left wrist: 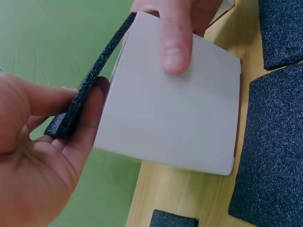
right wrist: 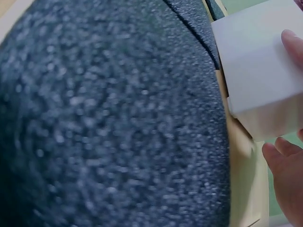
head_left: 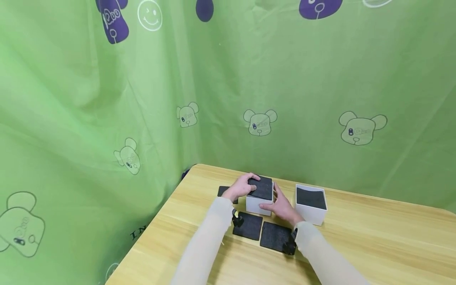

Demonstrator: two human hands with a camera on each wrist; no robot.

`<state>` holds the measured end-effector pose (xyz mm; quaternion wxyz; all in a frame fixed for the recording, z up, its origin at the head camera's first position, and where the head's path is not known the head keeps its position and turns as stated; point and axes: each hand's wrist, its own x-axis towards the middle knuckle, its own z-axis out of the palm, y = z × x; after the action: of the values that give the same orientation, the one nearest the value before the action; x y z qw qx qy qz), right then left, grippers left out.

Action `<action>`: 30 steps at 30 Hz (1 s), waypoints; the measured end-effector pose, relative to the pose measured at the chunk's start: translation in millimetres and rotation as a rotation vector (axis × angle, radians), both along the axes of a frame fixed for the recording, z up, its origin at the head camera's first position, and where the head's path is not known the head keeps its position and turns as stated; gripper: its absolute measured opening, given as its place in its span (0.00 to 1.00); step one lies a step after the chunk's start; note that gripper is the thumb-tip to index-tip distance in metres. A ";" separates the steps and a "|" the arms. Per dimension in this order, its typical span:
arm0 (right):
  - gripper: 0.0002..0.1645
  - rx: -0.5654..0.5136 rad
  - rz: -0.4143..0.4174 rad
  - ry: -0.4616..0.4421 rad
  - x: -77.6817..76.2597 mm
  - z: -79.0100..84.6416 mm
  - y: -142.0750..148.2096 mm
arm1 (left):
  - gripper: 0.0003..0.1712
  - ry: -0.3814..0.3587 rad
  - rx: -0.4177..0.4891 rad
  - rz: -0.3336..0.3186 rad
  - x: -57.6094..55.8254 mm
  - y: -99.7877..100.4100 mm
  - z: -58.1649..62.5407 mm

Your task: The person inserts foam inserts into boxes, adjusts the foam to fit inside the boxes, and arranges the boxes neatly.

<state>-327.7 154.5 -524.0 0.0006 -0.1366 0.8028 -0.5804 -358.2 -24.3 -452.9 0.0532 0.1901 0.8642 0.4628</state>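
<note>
My left hand (head_left: 242,187) pinches the edge of a square black foam sheet (head_left: 263,188) between thumb and fingers. That sheet lies over the top of a white box (head_left: 255,206); in the left wrist view the foam (left wrist: 90,80) slants, one edge at the box rim and the held edge raised away from it. Steadying the box is my right hand (head_left: 284,206), its thumb on the near wall and fingers along the right side. The right wrist view shows the same white box (right wrist: 265,61) beyond a foam sheet that fills much of the picture.
A second white box (head_left: 310,214) stands to the right, with black foam (head_left: 310,198) in its top. Two foam sheets, a left one (head_left: 250,227) and a right one (head_left: 273,236), lie in front on the wooden table (head_left: 374,229). Another sheet (head_left: 223,190) lies behind my left wrist. Green curtain (head_left: 228,79) hangs behind.
</note>
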 end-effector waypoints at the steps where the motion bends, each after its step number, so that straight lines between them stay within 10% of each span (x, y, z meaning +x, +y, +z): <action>1: 0.67 -0.004 0.002 -0.001 0.4 -0.7 -0.3 | 0.17 0.000 0.007 -0.001 0.2 0.1 -0.3; 30: 0.65 0.077 0.019 0.008 2.9 4.6 2.9 | 0.16 0.076 -0.266 -0.033 -1.5 11.8 6.1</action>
<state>-324.8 157.4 -519.3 0.0083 -0.1463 0.8231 -0.5487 -359.7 -12.5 -446.8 0.0527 0.2128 0.9162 0.3356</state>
